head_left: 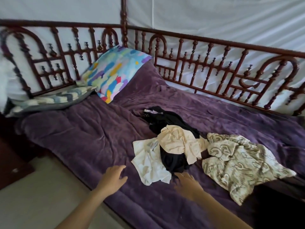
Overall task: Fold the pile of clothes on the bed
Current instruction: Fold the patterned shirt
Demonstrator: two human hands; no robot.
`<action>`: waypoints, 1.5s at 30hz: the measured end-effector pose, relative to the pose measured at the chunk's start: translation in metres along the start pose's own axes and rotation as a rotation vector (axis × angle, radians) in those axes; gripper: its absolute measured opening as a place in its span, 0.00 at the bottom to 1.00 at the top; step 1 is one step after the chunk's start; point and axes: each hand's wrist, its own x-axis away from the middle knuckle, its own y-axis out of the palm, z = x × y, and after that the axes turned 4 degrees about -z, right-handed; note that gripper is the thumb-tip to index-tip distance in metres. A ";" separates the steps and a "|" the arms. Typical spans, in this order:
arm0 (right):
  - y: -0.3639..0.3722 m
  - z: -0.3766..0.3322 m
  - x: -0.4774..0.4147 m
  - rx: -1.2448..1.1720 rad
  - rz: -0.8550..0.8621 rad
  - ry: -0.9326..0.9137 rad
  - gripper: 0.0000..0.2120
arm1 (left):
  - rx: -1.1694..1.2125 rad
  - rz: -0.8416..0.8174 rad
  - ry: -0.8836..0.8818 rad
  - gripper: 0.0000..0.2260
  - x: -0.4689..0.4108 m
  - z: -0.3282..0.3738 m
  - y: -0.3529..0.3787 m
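Observation:
A loose pile of clothes lies on the purple bedspread. In it are a black garment, a cream cloth on top, a pale printed piece at the near left, and a beige patterned garment at the right. My left hand hovers over the bedspread left of the pile, fingers relaxed and holding nothing. My right hand, blurred, reaches toward the pile's near edge with fingers spread, just short of the black fabric.
A colourful pillow and a striped pillow lean at the head of the bed. A dark red carved rail runs along the far side. Floor lies at the near left.

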 end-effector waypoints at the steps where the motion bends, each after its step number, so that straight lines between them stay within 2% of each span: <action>1: -0.001 0.009 -0.005 -0.016 -0.003 0.015 0.28 | -0.001 -0.014 0.007 0.23 -0.006 0.007 0.003; 7: -0.002 0.075 -0.043 -0.168 -0.033 0.172 0.28 | -0.035 -0.143 0.049 0.21 -0.052 0.053 0.016; 12: 0.002 0.146 -0.076 -0.363 -0.005 0.377 0.29 | -0.094 -0.246 0.078 0.22 -0.107 0.104 0.028; 18: 0.015 0.232 -0.086 -0.585 0.160 0.734 0.28 | -0.149 -0.386 0.142 0.21 -0.154 0.163 0.072; 21: 0.017 0.261 -0.086 -0.590 0.208 0.831 0.28 | -0.131 -0.437 0.170 0.20 -0.168 0.186 0.090; 26: 0.032 0.294 -0.102 -0.803 0.146 0.820 0.45 | -0.137 -0.517 0.185 0.20 -0.183 0.202 0.117; 27: 0.041 0.293 -0.105 -0.820 0.159 0.803 0.44 | -0.133 -0.525 0.188 0.20 -0.187 0.203 0.120; 30: 0.060 0.289 -0.102 -0.739 0.246 0.788 0.27 | -0.120 -0.541 0.184 0.20 -0.197 0.207 0.125; 34: 0.063 0.282 -0.083 -0.647 0.233 0.818 0.18 | -0.106 -0.575 0.174 0.19 -0.197 0.212 0.127; 41: 0.031 0.238 -0.047 -0.607 0.291 0.749 0.15 | -0.112 -0.573 0.322 0.18 -0.191 0.241 0.113; 45: 0.007 0.201 -0.016 -0.557 0.442 0.641 0.14 | -0.089 -0.561 0.459 0.24 -0.176 0.253 0.100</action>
